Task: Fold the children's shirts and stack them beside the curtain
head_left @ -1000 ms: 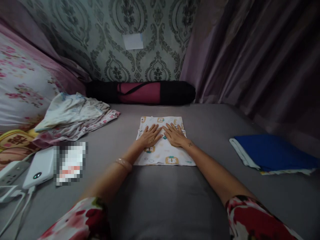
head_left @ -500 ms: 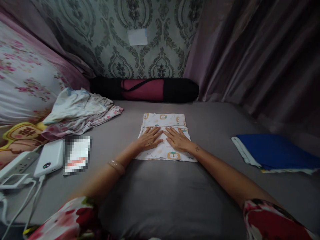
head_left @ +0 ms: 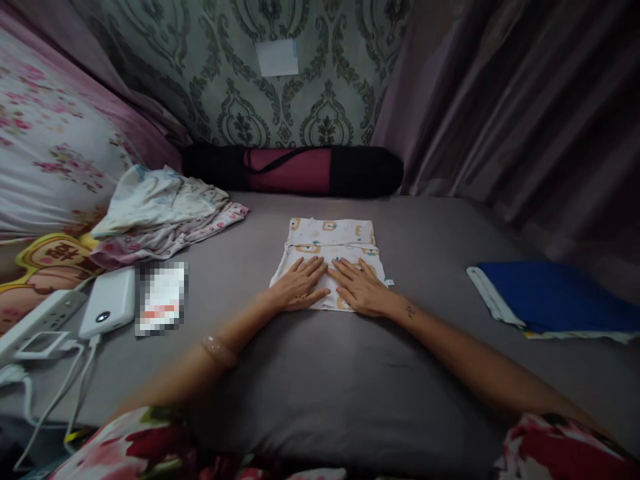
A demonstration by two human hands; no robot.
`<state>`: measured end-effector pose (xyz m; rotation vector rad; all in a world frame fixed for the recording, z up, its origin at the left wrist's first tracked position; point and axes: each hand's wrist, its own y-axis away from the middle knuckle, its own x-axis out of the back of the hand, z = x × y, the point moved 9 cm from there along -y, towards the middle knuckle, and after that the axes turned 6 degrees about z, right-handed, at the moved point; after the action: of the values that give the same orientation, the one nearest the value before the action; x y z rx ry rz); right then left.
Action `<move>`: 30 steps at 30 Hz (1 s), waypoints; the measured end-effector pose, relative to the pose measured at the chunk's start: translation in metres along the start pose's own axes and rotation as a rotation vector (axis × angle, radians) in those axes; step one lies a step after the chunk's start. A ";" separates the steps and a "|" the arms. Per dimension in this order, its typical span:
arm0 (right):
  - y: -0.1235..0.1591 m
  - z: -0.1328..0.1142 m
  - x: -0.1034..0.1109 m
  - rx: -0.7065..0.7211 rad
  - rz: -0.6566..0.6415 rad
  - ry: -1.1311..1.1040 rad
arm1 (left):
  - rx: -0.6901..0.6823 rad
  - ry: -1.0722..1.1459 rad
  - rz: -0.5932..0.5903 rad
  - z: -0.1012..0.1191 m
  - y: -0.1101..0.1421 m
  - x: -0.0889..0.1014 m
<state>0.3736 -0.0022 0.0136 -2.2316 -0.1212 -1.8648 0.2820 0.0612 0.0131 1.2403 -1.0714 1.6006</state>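
A white cloth garment [head_left: 345, 232] with orange and green cartoon prints lies on the grey bed sheet, its far part folded over in a band. My left hand [head_left: 300, 285] rests flat on the left of its near part, fingers stretched forward. Beside it, my right hand [head_left: 361, 287] presses flat on the right of the near part, fingers spread. The two hands almost meet at the index fingers. A small white tag sticks out past the garment's right edge. Both palms hide part of the print.
Left are crumpled clothes [head_left: 165, 207], a white power bank [head_left: 109, 303], a power strip [head_left: 45, 320] with cables and a pixelated packet [head_left: 163, 300]. Folded blue cloth [head_left: 550, 297] lies right. A black and maroon rolled bag [head_left: 290, 170] spans the back by the wall.
Both hands have slid over the garment toward its near edge, staying flat. The garment keeps its folded shape. My view has tilted down a little differently, so the surroundings sit slightly higher.
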 end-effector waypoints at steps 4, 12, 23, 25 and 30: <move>0.007 -0.010 -0.001 0.026 -0.006 -0.009 | 0.009 0.028 -0.011 0.010 0.010 0.001; 0.026 -0.042 0.008 0.118 -0.024 -0.070 | 0.016 0.028 0.001 0.017 0.028 0.003; 0.039 -0.038 0.012 0.087 -0.071 -0.248 | 0.001 0.076 -0.027 0.005 0.047 0.004; 0.050 -0.028 0.018 0.064 -0.031 -0.283 | -0.020 0.108 0.008 -0.003 0.059 0.012; 0.086 0.006 0.031 -0.016 0.115 -0.284 | 0.038 0.129 0.061 -0.030 0.090 0.030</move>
<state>0.4028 -0.0868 0.0320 -2.4470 -0.0245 -1.4890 0.1835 0.0659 0.0255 1.1221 -1.0101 1.7303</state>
